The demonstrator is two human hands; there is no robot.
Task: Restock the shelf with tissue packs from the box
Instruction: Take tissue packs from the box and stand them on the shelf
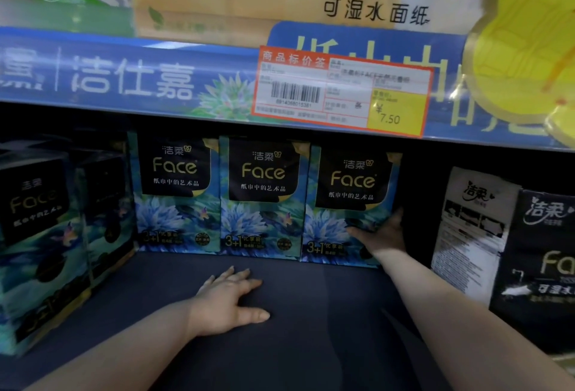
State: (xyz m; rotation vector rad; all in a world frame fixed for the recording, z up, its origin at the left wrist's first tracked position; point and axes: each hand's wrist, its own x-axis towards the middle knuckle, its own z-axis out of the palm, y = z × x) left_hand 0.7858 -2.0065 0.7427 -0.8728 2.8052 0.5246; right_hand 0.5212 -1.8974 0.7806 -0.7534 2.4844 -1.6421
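Three teal-and-black "Face" tissue packs stand upright in a row at the back of the dark shelf board (295, 303): a left pack (175, 194), a middle pack (263, 197) and a right pack (348, 200). My right hand (381, 233) lies flat against the lower right front of the right pack, fingers spread. Palm down on the bare shelf board in front of the middle pack rests my left hand (231, 300), holding nothing. No box is in view.
More Face packs (40, 235) are stacked at the left, nearer to me. Black-and-white tissue packs (535, 250) stand at the right. Above runs the blue shelf edge strip with a price tag (342, 91), yellow packs on the upper shelf.
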